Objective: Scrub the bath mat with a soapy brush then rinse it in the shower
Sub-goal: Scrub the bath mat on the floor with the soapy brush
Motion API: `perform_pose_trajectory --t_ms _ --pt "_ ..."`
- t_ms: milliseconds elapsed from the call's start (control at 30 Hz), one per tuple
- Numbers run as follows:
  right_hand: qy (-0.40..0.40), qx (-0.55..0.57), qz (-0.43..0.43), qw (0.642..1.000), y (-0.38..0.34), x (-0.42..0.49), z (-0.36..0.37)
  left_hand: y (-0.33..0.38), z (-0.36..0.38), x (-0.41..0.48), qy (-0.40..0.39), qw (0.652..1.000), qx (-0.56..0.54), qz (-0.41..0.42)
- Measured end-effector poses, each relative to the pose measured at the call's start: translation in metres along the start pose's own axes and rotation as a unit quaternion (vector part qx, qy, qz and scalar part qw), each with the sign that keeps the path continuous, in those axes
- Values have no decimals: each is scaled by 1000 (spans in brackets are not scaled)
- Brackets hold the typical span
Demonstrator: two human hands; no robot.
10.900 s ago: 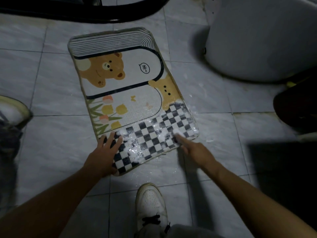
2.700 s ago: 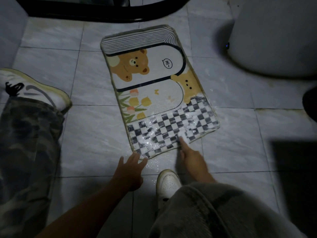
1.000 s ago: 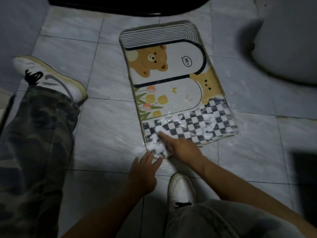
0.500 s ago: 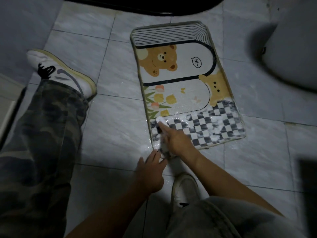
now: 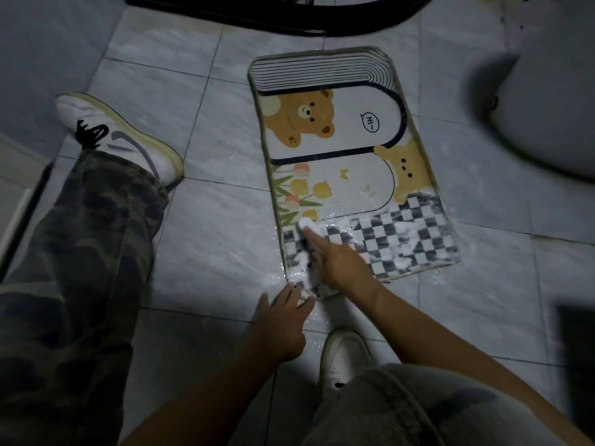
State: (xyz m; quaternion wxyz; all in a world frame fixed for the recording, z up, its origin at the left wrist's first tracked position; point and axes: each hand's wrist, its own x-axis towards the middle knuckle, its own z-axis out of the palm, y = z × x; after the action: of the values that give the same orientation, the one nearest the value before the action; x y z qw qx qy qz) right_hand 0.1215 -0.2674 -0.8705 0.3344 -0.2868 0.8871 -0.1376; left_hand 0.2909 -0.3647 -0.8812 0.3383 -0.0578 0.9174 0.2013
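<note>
a second ago the brush sat inside the bath mat's checkered band; now its white tip is at the band's far edge, under the tulips. the right hand grasps it, forefinger stretched along its back. the left hand, then on tile short of the mat, now presses flat, spread fingers on the mat's near left corner.

the mat lies flat on the tiled floor. foam covers the checkered band and spills over the near left corner. beyond the mat's far edge runs a black curved sill, near it. right of the mat stands a toilet, apart. left of the mat is bare tile as far as a sneaker. a white shoe sits near the mat's near edge.
</note>
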Motion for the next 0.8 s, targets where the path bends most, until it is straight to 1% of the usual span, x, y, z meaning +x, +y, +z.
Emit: perform_pose_trajectory --t_ms 67,100,133,200,233,267,333,367,400,433,467,500,533,567,600,633,667,733,767,800 --pt "-69 -13 -48 996 -8 -21 11 0 -1 0 3 1000 -5 3" --pt "-72 -20 -59 995 -6 -25 11 -1 -2 -1 2 1000 -4 3" --pt "-43 -21 -44 998 4 -21 6 -1 -2 0 -3 1000 -2 4" --pt "26 3 15 1000 25 -9 -5 -2 -1 0 -3 1000 6 6" --pt "32 13 27 999 28 -8 -5 -1 0 0 0 1000 8 4" --pt "6 17 17 1000 24 -13 -2 -1 1 0 0 1000 7 3" --pt "-70 10 -47 996 15 -34 9 0 1 1 0 1000 3 4" --pt "-77 -15 -66 995 16 -36 9 0 1 1 1 1000 4 5" --pt "-51 -34 -61 996 25 -30 4 -1 1 2 1 1000 6 7" --pt "-7 -31 -40 999 37 -20 -2 -1 1 2 3 1000 8 9" --pt "33 -14 -10 999 43 -12 -7 -2 1 2 7 1000 9 7" --pt "46 10 9 999 43 -9 -6 -2 3 2 8 1000 8 6" --pt "21 27 3 999 35 -12 -3 -2 4 2 7 1000 7 4" --pt "-25 39 -22 999 26 -20 5 0 5 3 6 1000 5 4" --pt "-75 31 -53 995 18 -28 10 0 6 3 9 1000 4 1" --pt "-95 6 -78 992 15 -31 9 0 6 4 12 1000 2 -2" --pt "-76 -11 -76 994 21 -26 5 -1 6 3 11 1000 2 -3" --pt "2 14 -21 1000 36 -9 -7 -2 5 4 5 1000 3 -1" --pt "24 28 1 999 37 -5 -7 -2 5 4 3 1000 2 -2" --pt "13 44 3 999 34 -9 -3 0 5 4 2 1000 0 -3"
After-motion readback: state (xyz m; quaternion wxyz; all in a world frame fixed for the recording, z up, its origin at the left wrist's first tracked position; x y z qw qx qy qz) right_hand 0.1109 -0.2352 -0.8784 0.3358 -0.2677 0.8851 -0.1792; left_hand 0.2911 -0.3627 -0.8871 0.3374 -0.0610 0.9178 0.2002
